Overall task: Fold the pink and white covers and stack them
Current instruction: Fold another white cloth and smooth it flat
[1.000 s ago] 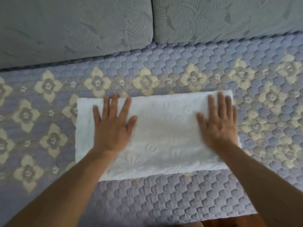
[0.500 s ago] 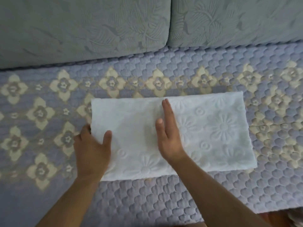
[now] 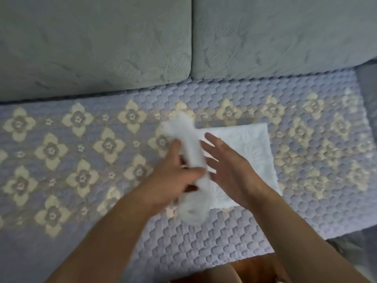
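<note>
The white cover (image 3: 251, 152), embossed with flowers, lies on the quilted sofa seat with its left half raised upright and blurred by motion. My left hand (image 3: 175, 172) grips that raised left edge, thumb on the near side and fingers behind. Just to its right, my right hand (image 3: 226, 162) hovers over the flat right half with straight, spread fingers and holds nothing. No pink cover is in view.
The cover rests on a lilac quilted seat pad (image 3: 204, 242) with cream flower motifs. Two grey-green back cushions (image 3: 122, 48) stand behind it. The pad's front edge runs at lower right, with brown floor (image 3: 251, 268) below it.
My left hand has lifted the cover's left edge up and swung it rightward. My right hand has come off the middle of the cover and opened. The view has shifted left.
</note>
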`<move>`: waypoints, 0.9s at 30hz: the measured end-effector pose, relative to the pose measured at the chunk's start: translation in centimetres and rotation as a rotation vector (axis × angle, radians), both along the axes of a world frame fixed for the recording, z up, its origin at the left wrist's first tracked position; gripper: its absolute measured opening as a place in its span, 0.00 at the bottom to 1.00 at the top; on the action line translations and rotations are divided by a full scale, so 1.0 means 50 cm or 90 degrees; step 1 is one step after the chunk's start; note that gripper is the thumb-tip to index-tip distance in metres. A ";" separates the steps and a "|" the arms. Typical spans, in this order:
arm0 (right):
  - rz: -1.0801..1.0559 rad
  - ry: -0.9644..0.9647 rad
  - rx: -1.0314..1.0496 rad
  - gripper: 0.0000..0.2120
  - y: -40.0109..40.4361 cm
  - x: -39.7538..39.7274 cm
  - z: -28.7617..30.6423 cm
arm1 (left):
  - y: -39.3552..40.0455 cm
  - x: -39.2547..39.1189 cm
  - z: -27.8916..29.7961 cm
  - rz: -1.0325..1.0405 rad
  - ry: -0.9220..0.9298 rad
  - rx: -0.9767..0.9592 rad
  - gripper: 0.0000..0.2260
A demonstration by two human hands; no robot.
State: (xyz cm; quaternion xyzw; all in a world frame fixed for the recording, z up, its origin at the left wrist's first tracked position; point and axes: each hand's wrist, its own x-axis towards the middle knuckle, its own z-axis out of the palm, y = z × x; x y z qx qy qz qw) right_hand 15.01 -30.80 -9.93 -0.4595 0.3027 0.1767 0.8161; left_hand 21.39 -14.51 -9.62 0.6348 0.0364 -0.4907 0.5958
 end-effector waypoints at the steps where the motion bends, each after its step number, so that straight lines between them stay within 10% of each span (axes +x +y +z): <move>1: 0.002 -0.004 -0.020 0.29 -0.018 -0.004 0.022 | -0.045 -0.015 0.005 -0.058 -0.007 -0.001 0.37; 7: -0.038 0.119 -0.445 0.10 -0.163 -0.053 -0.037 | -0.202 -0.084 -0.052 0.032 0.033 -0.011 0.32; 11: 0.074 0.106 -0.580 0.29 -0.235 -0.080 -0.112 | -0.170 -0.144 -0.147 -0.074 -0.526 0.284 0.20; 14: 0.095 0.094 -0.577 0.40 -0.277 -0.081 -0.152 | -0.153 -0.180 -0.202 -0.300 -0.700 0.430 0.26; 20: 0.008 -0.013 -0.924 0.28 -0.257 -0.094 -0.167 | -0.201 -0.225 -0.258 -0.458 -0.775 0.439 0.29; 24: 0.346 -0.250 -0.933 0.25 -0.149 -0.094 -0.163 | -0.234 -0.237 -0.283 -0.531 -0.787 0.455 0.32; 27: 0.469 -0.112 -0.998 0.28 -0.212 -0.082 -0.240 | -0.235 -0.236 -0.284 -0.512 -0.766 0.458 0.31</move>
